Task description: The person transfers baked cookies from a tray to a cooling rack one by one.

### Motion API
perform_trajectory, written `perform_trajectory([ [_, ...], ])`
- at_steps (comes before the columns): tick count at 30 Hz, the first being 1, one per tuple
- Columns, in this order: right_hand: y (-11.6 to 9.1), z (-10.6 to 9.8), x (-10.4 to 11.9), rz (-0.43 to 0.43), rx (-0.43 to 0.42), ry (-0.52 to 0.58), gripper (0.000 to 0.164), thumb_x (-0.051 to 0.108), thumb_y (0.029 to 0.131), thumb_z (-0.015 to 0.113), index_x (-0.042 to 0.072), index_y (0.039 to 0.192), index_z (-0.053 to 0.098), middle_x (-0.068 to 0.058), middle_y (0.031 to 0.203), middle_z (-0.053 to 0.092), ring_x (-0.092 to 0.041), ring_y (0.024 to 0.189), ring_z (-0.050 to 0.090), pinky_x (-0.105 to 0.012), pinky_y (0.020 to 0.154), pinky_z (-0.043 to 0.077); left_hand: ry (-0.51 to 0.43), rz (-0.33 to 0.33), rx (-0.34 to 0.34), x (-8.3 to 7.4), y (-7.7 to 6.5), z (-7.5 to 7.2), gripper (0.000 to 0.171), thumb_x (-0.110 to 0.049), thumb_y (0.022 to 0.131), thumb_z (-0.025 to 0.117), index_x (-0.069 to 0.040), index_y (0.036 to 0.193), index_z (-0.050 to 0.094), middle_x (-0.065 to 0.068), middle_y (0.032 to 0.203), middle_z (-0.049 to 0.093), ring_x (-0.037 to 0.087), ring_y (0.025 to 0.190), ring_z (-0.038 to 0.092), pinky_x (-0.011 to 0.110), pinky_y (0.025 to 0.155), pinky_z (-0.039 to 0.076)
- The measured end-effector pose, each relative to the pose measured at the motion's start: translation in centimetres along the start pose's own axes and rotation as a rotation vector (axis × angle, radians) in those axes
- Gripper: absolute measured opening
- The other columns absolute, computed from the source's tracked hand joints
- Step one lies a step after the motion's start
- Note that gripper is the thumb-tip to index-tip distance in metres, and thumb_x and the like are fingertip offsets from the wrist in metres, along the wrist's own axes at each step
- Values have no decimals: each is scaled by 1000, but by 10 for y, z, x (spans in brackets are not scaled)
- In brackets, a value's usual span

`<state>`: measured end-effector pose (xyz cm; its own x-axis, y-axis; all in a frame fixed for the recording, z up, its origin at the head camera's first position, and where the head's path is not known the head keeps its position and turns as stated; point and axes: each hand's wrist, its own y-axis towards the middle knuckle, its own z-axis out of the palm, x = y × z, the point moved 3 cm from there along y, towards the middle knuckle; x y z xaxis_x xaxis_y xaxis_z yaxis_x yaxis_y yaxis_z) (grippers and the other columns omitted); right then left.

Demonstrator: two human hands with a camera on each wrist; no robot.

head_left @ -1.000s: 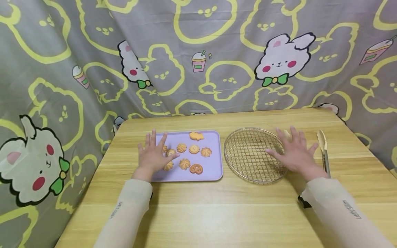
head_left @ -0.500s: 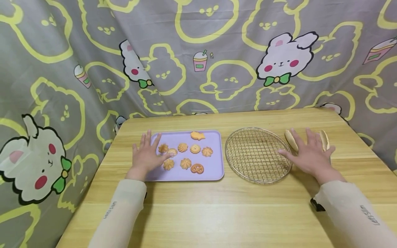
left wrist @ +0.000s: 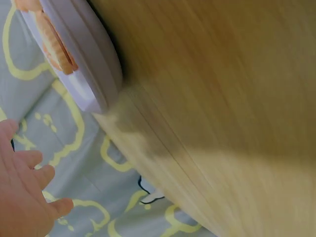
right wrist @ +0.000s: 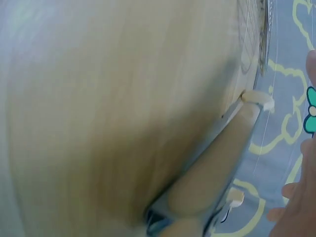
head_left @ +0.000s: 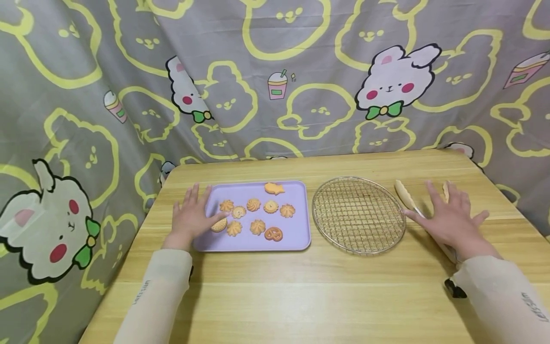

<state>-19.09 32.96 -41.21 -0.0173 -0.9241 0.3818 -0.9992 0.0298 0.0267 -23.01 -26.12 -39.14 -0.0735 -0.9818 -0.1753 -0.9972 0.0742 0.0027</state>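
My left hand [head_left: 189,219], fingers spread, hovers at the left edge of a lilac tray [head_left: 296,236] and grips nothing. On the tray lie several flower-shaped cookies [head_left: 258,227], a fish-shaped cookie [head_left: 274,188], a pretzel-shaped cookie [head_left: 273,234] and a round cookie [head_left: 220,225] close to my thumb. My right hand [head_left: 456,224] is spread out above a pair of tongs [head_left: 405,195] with beige scalloped tips, partly hiding them. The right wrist view shows the tongs [right wrist: 217,168] lying on the table, with my right hand [right wrist: 301,197] apart from them.
A round wire cooling rack [head_left: 358,215] lies between the tray and the tongs. All of it stands on a wooden table [head_left: 301,296], with a grey patterned curtain [head_left: 309,124] hanging behind and at the sides.
My left hand has drawn left, uncovering more of the tray and the round cookie. My right hand has moved right, off the rack and over the tongs.
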Motion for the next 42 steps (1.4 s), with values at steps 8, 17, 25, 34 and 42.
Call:
perform_trajectory([
  [8,-6,-3,-20,37,24,-5,102,67,87,48,19,151,-16,-37,145,-23,-62,125,-21,-83,68,-15,-53,6,32,14,-1,1,103,-75,81,48,-15,155,8,21,156,-2,40,141,-1,66,104,-1],
  [17,-10,-2,-33,83,13,3,109,70,83,52,21,150,-18,-42,143,-19,-65,125,-14,-85,66,-10,-246,23,90,26,1,8,106,-67,83,57,-13,154,1,20,157,-1,45,139,6,65,105,8],
  [25,-16,0,-41,112,28,25,116,71,82,53,12,147,-23,-42,142,-20,-67,123,-11,-86,68,-7,-449,-15,123,32,0,11,108,-49,83,70,-13,154,-2,23,155,9,46,137,16,59,106,18],
  [34,-23,-1,-44,149,49,102,119,70,81,55,11,144,-27,-40,143,-22,-70,121,-5,-83,76,0,-607,-19,117,43,1,15,106,-35,84,74,-9,153,-3,24,153,17,42,136,23,52,106,27],
  [42,-28,-1,-40,177,50,158,128,68,78,61,6,141,-31,-48,140,-10,-73,116,3,-81,77,7,-728,9,128,49,2,20,104,-29,86,72,-8,152,-5,29,150,21,42,134,29,51,105,28],
])
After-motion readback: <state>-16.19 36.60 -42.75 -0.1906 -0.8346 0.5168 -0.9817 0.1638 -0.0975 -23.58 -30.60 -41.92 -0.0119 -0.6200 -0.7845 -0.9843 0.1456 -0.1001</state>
